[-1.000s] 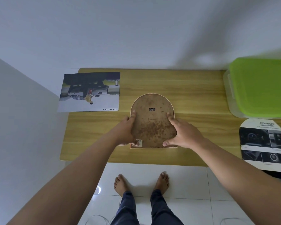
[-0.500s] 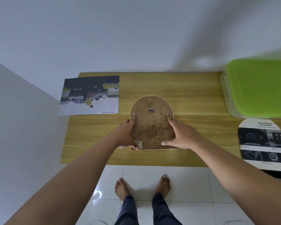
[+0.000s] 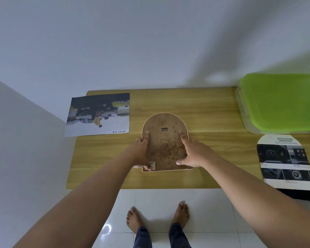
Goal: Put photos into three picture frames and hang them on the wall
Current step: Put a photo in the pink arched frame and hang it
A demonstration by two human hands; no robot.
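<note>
Arched frame (image 3: 166, 145) lying back-up at the middle of the wooden table (image 3: 213, 113), its flat edge toward me, short of the table's front edge. My left hand (image 3: 141, 151) and right hand (image 3: 193, 153) grip its two side edges, forefingers and thumbs on the backing. Bare wood lies beyond the arch. The car photo (image 3: 98, 115) overhangs the table's left edge; the arched print (image 3: 284, 161) and green-lidded box (image 3: 283, 102) lie well apart on the right.
</note>
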